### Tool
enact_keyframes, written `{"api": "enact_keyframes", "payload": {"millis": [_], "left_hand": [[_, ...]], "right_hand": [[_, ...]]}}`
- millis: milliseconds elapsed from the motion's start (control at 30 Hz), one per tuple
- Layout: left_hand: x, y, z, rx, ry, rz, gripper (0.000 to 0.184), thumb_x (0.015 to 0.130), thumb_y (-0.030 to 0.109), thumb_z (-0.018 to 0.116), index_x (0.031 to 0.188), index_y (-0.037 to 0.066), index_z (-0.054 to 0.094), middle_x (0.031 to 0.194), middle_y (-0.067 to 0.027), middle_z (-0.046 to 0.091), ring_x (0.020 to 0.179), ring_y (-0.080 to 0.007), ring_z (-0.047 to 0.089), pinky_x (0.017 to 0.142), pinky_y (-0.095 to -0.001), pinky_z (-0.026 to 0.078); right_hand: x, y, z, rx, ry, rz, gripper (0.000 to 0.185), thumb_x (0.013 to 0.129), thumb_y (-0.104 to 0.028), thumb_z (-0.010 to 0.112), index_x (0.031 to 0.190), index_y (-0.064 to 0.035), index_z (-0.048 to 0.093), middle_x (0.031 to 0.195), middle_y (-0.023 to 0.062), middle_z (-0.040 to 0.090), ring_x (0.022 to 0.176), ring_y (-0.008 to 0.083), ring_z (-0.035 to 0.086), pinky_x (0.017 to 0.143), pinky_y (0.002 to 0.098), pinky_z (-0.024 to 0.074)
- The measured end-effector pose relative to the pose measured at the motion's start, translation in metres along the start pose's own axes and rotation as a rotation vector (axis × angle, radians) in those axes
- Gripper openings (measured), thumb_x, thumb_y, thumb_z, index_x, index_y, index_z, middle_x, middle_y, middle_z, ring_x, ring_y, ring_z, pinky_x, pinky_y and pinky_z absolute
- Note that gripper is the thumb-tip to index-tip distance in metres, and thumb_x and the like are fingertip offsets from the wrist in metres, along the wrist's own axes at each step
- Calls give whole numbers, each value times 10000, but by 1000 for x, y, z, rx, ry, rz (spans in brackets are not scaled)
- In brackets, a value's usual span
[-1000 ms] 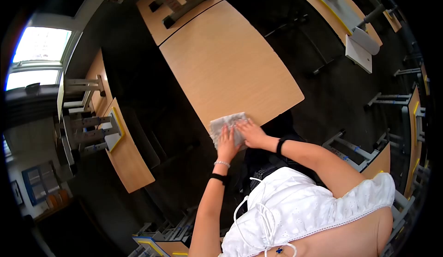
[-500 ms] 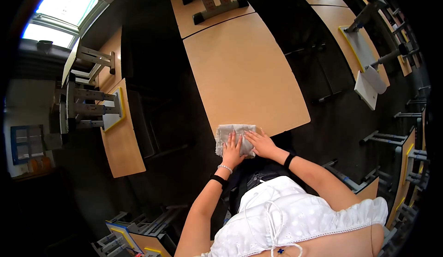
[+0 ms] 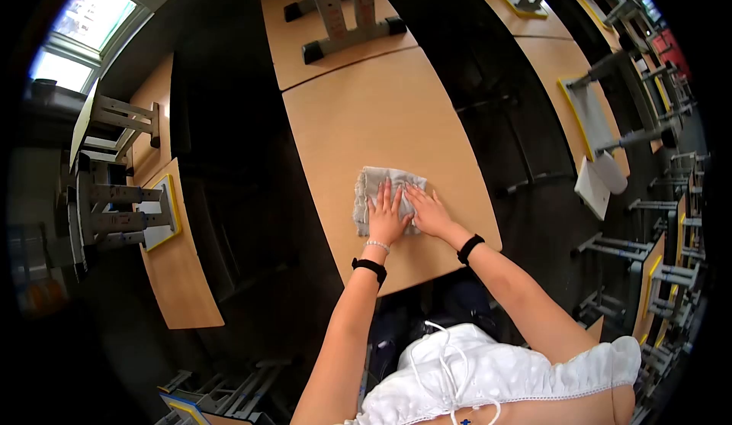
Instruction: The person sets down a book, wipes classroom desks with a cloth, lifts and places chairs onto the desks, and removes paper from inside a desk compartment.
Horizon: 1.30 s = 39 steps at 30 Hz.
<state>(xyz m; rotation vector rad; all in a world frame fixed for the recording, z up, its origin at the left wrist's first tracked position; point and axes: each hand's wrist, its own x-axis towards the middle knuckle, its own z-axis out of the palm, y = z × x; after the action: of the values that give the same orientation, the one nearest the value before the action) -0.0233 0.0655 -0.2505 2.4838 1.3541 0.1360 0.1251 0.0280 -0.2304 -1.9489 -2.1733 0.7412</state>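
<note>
Our left hand (image 3: 388,222) lies flat with fingers spread, our right hand (image 3: 430,214) flat with fingers closer together; neither grips. Beneath them is the folded off-white cloth (image 3: 367,198), on the near part of the wood-grain desktop (image 3: 366,123). We judge it light, limp, hard to damage, and apt to bunch; flat palms over its middle suit it, or a pinch through the layers at its exposed left edge.

From the wearer's head, the one camera looked forward and steeply down, its wide, round-edged view close above the white top (image 3: 496,368), with the tabletop (image 3: 374,123) central and a window (image 3: 95,14) upper left.
</note>
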Motion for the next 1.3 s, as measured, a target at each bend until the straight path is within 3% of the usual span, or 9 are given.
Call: {"api": "enact_keyframes", "payload": {"millis": [133,367,533,600,767,1033,1300], "left_hand": [[84,-35,-14,-7,80,-129,729,759,419,590,1362,145,285,1467,-98,97,1346,-272,114,1024,-559,176],[221,-144,-37,26,131,-317,765,755,458,571,1387,202,224,1472,-78,95,1355,-253,95,1035,-555,155],[244,-209,-65,-62,115,-295,746,760,518,547,1383,243,241,1473,-64,112,1355,-242,105,1050,-522,146],[234,-213,-67,-103,97,-303,720,777,524,536,1380,254,252,1472,-60,113,1354,-243,109,1059,-490,150],[183,-197,-57,-48,122,-352,759,757,499,573,1387,250,230,1470,-81,108,1348,-266,128,1032,-535,192],[87,-140,-33,23,16,-370,774,774,494,541,1402,203,193,1475,-116,27,1357,-293,54,1034,-556,150],[-50,-55,-8,-12,-24,-86,775,756,455,587,1393,192,232,1473,-130,38,1352,-314,72,1016,-578,165]], "right_hand": [[106,10,-27,68,-18,6,570,772,-100,493,1322,-95,341,1433,44,235,1311,231,241,1027,556,216],[294,-4,-54,2,-8,-60,551,794,-114,465,1330,-110,336,1434,37,244,1318,214,234,1031,560,202],[361,-19,-56,4,-30,-130,561,793,-140,472,1335,-119,331,1434,43,244,1316,202,237,1015,580,212],[355,-24,-51,-18,-5,-161,550,806,-161,469,1338,-120,332,1437,31,241,1320,193,229,1031,560,197],[314,-40,-34,-28,-23,-192,565,806,-186,498,1340,-116,327,1433,36,249,1319,191,228,1034,556,201],[203,-52,-8,-40,-88,-194,611,785,-198,543,1345,-107,318,1441,33,228,1328,184,203,1030,570,194],[16,-46,24,-189,-22,-242,691,738,-253,567,1335,-27,303,1424,110,248,1307,249,249,1031,536,213]]}}
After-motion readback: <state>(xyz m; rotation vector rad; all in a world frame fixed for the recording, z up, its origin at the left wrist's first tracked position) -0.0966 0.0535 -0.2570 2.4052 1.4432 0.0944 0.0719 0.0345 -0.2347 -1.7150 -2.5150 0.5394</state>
